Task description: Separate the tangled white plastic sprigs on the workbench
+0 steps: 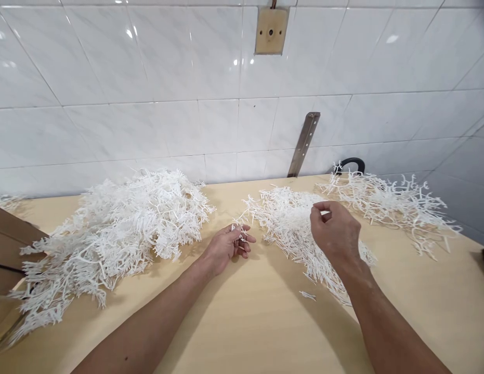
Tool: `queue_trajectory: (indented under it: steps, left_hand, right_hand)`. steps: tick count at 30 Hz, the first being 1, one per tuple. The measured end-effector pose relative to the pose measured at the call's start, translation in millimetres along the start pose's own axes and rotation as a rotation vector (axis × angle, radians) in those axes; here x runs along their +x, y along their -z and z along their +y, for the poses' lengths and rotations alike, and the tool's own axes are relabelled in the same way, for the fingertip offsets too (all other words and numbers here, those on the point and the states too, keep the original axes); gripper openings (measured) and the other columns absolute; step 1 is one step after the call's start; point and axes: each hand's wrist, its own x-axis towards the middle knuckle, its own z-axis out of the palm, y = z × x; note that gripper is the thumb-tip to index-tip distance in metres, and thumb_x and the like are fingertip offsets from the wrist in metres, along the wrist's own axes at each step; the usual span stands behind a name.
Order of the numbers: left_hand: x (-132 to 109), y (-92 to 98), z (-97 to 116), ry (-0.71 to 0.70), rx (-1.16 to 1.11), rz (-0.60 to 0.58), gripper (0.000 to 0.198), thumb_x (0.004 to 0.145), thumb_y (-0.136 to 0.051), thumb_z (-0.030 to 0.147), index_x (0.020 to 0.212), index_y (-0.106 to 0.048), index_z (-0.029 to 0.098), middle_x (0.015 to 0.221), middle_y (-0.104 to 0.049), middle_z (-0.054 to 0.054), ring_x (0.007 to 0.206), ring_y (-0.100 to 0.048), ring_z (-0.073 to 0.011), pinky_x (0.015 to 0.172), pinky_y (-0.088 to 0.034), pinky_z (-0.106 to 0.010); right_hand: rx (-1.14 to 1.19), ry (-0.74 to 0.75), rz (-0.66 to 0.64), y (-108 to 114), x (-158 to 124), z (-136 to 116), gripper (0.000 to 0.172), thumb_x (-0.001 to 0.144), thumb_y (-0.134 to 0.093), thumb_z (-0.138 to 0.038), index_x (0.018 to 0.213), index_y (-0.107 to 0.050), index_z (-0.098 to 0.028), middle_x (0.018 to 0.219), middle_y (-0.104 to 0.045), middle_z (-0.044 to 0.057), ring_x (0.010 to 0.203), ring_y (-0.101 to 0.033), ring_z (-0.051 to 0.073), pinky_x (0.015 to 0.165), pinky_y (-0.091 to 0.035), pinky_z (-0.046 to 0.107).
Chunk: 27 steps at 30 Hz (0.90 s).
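In the head view, my left hand [231, 246] holds a small white branched plastic piece [238, 232] between thumb and fingers, just above the table. My right hand [335, 228] is closed in a pinch over a flat pile of thin white pieces [294, 223]. Whatever sits between its fingertips is too small to make out. To the left of my left hand lies a large heap of white branched plastic sprigs [136, 223]. Beyond my right hand, a looser heap of bare white branched stems [393, 202] spreads over the table.
The pale wooden table [242, 322] meets a white tiled wall [156, 124]. A metal strip [304, 145] leans on that wall. A black curved handle [353, 163] shows behind the stems. A brown cardboard box [11, 244] stands at the left edge. Few loose bits [308, 295] lie near the pile.
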Motion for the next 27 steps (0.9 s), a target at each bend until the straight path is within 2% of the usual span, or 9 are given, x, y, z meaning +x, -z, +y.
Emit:
queue_trajectory:
  steps: [4, 7, 11, 14, 16, 21, 24, 27]
  left_hand:
    - [1, 0.4, -2, -0.003, -0.031, 0.012, 0.016, 0.088, -0.059, 0.027, 0.097, -0.059, 0.013, 0.086, -0.071, -0.013, 0.057, -0.061, -0.0147, 0.051, -0.047, -0.027]
    - [5, 2.8, -4, -0.008, -0.054, 0.073, 0.013, 0.087, -0.060, 0.025, 0.092, -0.057, 0.014, 0.083, -0.070, -0.011, 0.055, -0.059, -0.0136, 0.051, -0.046, -0.027]
    - [7, 5.9, -6, -0.046, -0.060, 0.099, 0.016, 0.084, -0.066, 0.028, 0.088, -0.060, 0.013, 0.077, -0.067, -0.007, 0.054, -0.058, -0.0118, 0.051, -0.044, -0.025]
    - [7, 7.2, -6, -0.065, -0.069, 0.049, 0.026, 0.078, -0.073, 0.035, 0.086, -0.062, 0.013, 0.076, -0.066, -0.005, 0.054, -0.056, -0.0106, 0.051, -0.043, -0.024]
    - [6, 7.9, -6, -0.075, -0.068, 0.022, 0.031, 0.074, -0.077, 0.039, 0.085, -0.064, 0.013, 0.077, -0.066, -0.005, 0.054, -0.056, -0.0099, 0.051, -0.043, -0.024]
    - [6, 9.9, -8, -0.104, -0.024, -0.023, 0.036, 0.072, -0.079, 0.042, 0.089, -0.065, 0.013, 0.081, -0.066, -0.005, 0.057, -0.057, -0.0094, 0.052, -0.042, -0.024]
    - [6, 10.4, -8, -0.114, -0.001, -0.038, 0.035, 0.074, -0.078, 0.041, 0.090, -0.066, 0.013, 0.083, -0.066, -0.005, 0.058, -0.057, -0.0094, 0.053, -0.042, -0.023]
    - [5, 10.5, -7, -0.127, -0.015, -0.037, 0.033, 0.074, -0.079, 0.039, 0.090, -0.066, 0.013, 0.082, -0.066, -0.005, 0.057, -0.056, -0.0092, 0.052, -0.043, -0.023]
  right_hand:
    - [0.161, 0.109, -0.119, -12, -22, -24, 0.018, 0.085, -0.055, -0.033, 0.087, -0.065, -0.018, 0.062, -0.063, 0.001, 0.052, -0.054, 0.015, 0.061, -0.044, 0.028]
    - [0.229, 0.193, -0.331, -20, -38, -36, 0.017, 0.087, -0.053, -0.031, 0.086, -0.065, -0.020, 0.064, -0.066, 0.000, 0.052, -0.055, 0.014, 0.059, -0.043, 0.025]
    - [0.186, 0.290, -0.608, -26, -49, -42, 0.020, 0.091, -0.049, -0.028, 0.087, -0.067, -0.021, 0.073, -0.071, 0.001, 0.058, -0.060, 0.015, 0.062, -0.043, 0.026]
    - [0.106, 0.322, -0.719, -29, -50, -39, 0.023, 0.092, -0.047, -0.025, 0.100, -0.068, -0.021, 0.091, -0.074, 0.004, 0.073, -0.066, 0.018, 0.072, -0.044, 0.029]
    - [0.043, 0.280, -0.721, -29, -48, -37, 0.025, 0.092, -0.046, -0.022, 0.106, -0.067, -0.019, 0.100, -0.074, 0.006, 0.085, -0.067, 0.020, 0.078, -0.044, 0.030]
    - [-0.157, 0.085, -0.622, -26, -39, -34, 0.027, 0.091, -0.042, -0.017, 0.107, -0.064, -0.015, 0.096, -0.072, 0.010, 0.088, -0.066, 0.024, 0.074, -0.042, 0.032]
    - [-0.184, 0.099, -0.560, -26, -38, -31, 0.029, 0.089, -0.044, -0.015, 0.112, -0.062, -0.014, 0.101, -0.071, 0.012, 0.093, -0.065, 0.025, 0.076, -0.041, 0.032]
    - [-0.207, 0.155, -0.548, -27, -39, -27, 0.024, 0.089, -0.042, -0.014, 0.101, -0.063, -0.015, 0.092, -0.070, 0.011, 0.084, -0.064, 0.024, 0.069, -0.039, 0.031]
